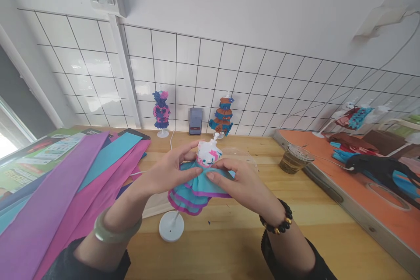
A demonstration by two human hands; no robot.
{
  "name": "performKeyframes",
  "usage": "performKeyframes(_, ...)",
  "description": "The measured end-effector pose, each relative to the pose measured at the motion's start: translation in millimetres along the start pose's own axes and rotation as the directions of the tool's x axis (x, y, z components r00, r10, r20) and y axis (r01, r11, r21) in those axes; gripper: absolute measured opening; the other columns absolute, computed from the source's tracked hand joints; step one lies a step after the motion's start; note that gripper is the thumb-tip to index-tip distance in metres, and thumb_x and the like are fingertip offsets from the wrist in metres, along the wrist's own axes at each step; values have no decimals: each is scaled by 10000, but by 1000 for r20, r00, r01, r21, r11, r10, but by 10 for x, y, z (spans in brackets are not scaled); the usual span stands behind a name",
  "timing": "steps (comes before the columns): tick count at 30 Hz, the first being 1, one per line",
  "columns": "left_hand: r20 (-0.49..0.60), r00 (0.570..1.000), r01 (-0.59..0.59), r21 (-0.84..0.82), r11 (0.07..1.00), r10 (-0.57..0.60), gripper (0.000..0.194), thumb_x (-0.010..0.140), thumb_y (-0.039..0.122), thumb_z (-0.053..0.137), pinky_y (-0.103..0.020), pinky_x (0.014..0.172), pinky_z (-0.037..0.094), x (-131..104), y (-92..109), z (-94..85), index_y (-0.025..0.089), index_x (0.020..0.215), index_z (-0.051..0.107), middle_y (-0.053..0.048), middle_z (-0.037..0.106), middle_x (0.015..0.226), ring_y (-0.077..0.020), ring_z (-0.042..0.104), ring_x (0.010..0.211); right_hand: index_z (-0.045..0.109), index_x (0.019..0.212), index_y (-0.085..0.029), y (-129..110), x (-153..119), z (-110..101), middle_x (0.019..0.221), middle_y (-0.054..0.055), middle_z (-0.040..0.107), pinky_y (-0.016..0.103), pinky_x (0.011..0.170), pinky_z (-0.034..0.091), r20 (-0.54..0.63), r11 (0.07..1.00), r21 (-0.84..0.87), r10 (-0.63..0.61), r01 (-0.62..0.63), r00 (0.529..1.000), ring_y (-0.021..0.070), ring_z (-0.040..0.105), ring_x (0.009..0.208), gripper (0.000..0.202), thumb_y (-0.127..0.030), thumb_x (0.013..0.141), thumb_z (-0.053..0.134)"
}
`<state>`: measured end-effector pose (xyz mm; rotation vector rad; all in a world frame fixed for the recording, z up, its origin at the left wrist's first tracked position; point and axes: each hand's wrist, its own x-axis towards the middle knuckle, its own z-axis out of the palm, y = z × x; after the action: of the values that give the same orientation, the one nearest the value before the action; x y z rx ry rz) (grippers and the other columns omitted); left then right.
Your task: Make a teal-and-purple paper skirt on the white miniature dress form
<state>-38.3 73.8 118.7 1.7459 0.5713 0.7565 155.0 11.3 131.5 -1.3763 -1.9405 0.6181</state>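
Note:
A small white doll mannequin (204, 148) leans between my hands, its bodice patterned in pink and teal. Around its waist hangs a tiered turquoise skirt (188, 203) with purple edging. My left hand (167, 170) wraps the left side of the waist, thumb pressed on the skirt's top. From the right, my right hand (244, 181) pinches the upper turquoise layer between thumb and fingers near the waist. The mannequin's round white base (171, 227) shows below, tilted toward me. My fingers hide part of the waistline.
Purple, pink and blue fabric strips (70, 188) lie at the left. Two dressed mannequins (161, 113) and a phone (196, 121) stand by the tiled wall. A cup of brown liquid (295, 159) is at right, beside an orange-topped surface (354, 183) holding black scissors-like handles (377, 166) and cloth.

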Motion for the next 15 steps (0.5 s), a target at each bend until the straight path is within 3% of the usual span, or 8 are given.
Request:
performKeyframes(5,-21,1000,15,-16,1000,-15,632,800,225,607,-406,859,473,-2,11,-13,201,1368,331,-108,627,1104,-254,571,1047,564,678,-183,6,-8,-22,675,-6,528,229,503,334,-16,1000,-7,28,-28,999,120,440,608,308,-428,851,493)
performKeyframes(10,-39,999,-24,-26,999,23,567,763,173,629,-399,906,447,19,9,-19,196,1297,442,-111,582,1204,-256,536,1102,586,721,-193,-26,-34,31,646,-22,520,215,483,325,4,999,39,38,-38,999,103,417,560,240,-378,853,509)
performKeyframes(15,-88,994,-53,89,995,61,499,740,146,630,-372,902,449,32,9,-32,211,1220,513,-90,571,1207,-235,552,1060,566,738,-202,-115,-77,88,648,-27,525,224,515,344,46,1000,28,11,-12,999,107,427,572,206,-314,881,469)
